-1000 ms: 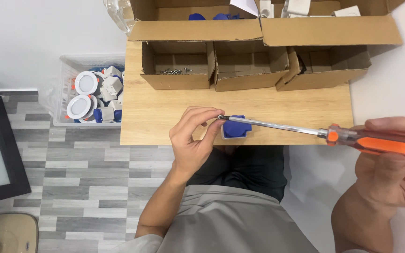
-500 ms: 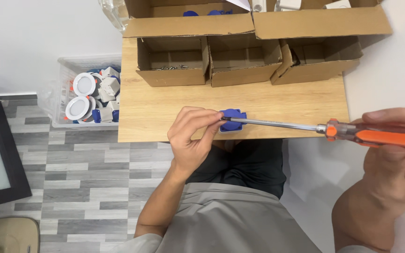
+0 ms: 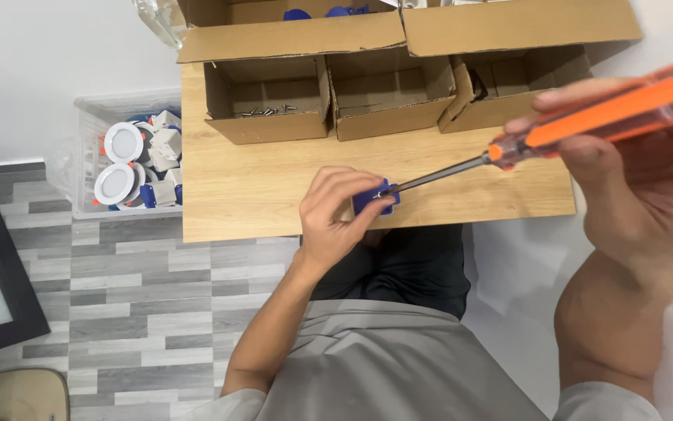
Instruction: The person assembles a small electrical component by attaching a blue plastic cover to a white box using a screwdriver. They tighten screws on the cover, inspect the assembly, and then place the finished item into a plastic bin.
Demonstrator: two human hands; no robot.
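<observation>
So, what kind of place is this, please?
Probably a small assembly workstation: a light wooden table with open brown cardboard boxes, a clear plastic bin of round white lamps, and a long orange-handled screwdriver working a small blue plastic part.

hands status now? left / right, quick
Left hand: closed on the small blue part, held on the wooden table.
Right hand: closed on the orange-handled screwdriver.
</observation>
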